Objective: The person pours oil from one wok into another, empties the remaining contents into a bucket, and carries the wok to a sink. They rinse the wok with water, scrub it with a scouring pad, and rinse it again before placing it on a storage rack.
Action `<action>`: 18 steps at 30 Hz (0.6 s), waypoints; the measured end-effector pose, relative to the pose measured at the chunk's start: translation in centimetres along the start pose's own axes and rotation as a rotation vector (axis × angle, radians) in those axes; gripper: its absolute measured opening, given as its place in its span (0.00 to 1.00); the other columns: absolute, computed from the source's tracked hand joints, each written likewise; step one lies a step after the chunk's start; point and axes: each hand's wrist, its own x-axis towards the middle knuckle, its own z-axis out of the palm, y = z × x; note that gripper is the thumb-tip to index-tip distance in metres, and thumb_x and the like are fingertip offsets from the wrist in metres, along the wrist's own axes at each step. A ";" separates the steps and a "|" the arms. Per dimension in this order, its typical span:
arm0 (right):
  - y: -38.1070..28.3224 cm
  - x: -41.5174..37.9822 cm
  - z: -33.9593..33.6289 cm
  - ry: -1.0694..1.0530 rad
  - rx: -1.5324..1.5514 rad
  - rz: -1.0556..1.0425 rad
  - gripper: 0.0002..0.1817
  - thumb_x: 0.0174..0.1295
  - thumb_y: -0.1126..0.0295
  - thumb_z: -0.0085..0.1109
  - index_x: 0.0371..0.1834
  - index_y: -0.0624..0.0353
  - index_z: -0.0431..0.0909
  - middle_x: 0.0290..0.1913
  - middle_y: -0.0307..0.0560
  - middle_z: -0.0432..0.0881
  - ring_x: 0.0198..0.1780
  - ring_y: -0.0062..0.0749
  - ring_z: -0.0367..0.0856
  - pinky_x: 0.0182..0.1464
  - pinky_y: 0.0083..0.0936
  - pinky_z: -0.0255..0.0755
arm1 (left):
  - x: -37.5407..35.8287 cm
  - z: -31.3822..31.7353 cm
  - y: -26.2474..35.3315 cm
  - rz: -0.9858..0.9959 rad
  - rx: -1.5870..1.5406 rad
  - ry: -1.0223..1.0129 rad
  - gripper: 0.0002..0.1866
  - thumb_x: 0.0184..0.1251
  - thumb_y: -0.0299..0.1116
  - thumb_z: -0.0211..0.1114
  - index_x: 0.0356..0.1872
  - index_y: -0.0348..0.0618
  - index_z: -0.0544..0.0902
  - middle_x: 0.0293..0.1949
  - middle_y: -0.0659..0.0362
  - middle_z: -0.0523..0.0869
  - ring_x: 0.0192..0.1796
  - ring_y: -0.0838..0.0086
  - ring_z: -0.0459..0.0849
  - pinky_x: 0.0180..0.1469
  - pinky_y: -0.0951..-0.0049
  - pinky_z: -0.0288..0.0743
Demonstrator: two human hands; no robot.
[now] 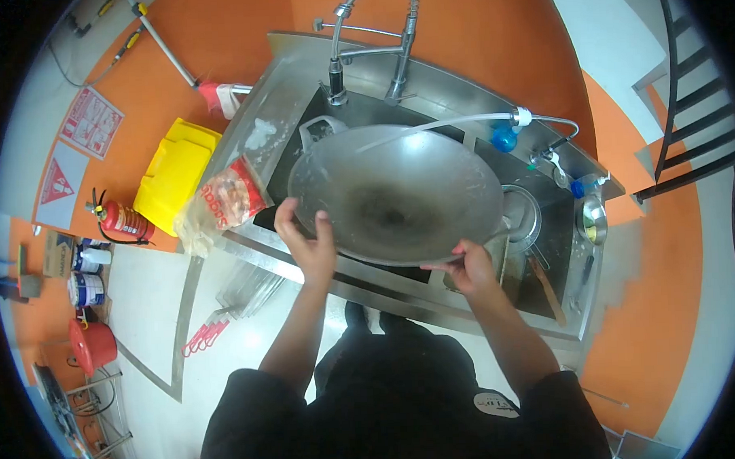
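Note:
A large grey metal wok (pixel 430 171) with a dark patch at its bottom sits over the sink, its near rim toward me. My left hand (pixel 307 246) is at the wok's left front rim, thumb and fingers apart; whether it touches the rim is hard to see. At the front right, my right hand (pixel 472 268) grips the wok's rim, with the thumb on top and fingers partly hidden below. A wok handle loop (pixel 319 127) shows at the far left. The pale hose (pixel 453 121) reaches across the far side of the wok.
A spring-neck faucet (pixel 402 66) stands behind the steel sink (pixel 305 58). Left of the wok lies a red-printed plastic bag (pixel 235 194), near a yellow bin (pixel 175 175). The right basin holds a strainer (pixel 525 216) and a wooden handle (pixel 548 292). A metal bowl (pixel 592 222) sits at right.

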 end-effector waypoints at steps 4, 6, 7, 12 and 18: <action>2.9 -0.9 -2.4 0.093 0.050 -0.133 0.23 0.50 0.79 0.44 0.53 0.71 0.64 0.53 0.59 0.71 0.53 0.58 0.74 0.50 0.61 0.74 | -0.1 -2.4 -7.6 -1.446 -0.629 -0.486 0.24 0.64 0.30 0.57 0.60 0.36 0.66 0.53 0.53 0.76 0.54 0.68 0.76 0.54 0.66 0.72; 2.8 -1.4 -3.6 0.144 -0.001 -0.116 0.22 0.49 0.79 0.45 0.52 0.70 0.67 0.48 0.55 0.75 0.49 0.52 0.78 0.49 0.54 0.76 | 1.1 -2.6 -8.8 -1.455 -0.832 -0.656 0.21 0.65 0.33 0.55 0.59 0.38 0.68 0.50 0.55 0.79 0.53 0.69 0.78 0.52 0.64 0.74; 2.5 -1.5 -4.0 0.144 0.005 -0.123 0.22 0.49 0.79 0.45 0.52 0.70 0.67 0.48 0.55 0.75 0.49 0.52 0.78 0.49 0.54 0.76 | 1.9 -2.3 -9.0 -1.449 -0.834 -0.664 0.21 0.65 0.33 0.55 0.59 0.38 0.68 0.50 0.55 0.79 0.53 0.69 0.78 0.52 0.64 0.74; 0.1 -1.4 -6.2 0.032 -0.035 -0.020 0.21 0.46 0.76 0.47 0.47 0.70 0.71 0.46 0.55 0.78 0.46 0.49 0.80 0.45 0.50 0.78 | 6.1 -0.8 -8.7 -1.518 -0.902 -0.665 0.20 0.66 0.38 0.54 0.55 0.39 0.72 0.50 0.55 0.80 0.54 0.65 0.78 0.57 0.64 0.71; -2.7 2.9 -12.8 -0.115 -0.013 0.123 0.23 0.41 0.73 0.49 0.44 0.70 0.74 0.43 0.54 0.80 0.44 0.43 0.80 0.44 0.37 0.77 | 9.5 1.1 -9.6 -1.549 -0.957 -0.732 0.21 0.64 0.35 0.53 0.55 0.34 0.73 0.50 0.50 0.80 0.53 0.62 0.79 0.55 0.62 0.74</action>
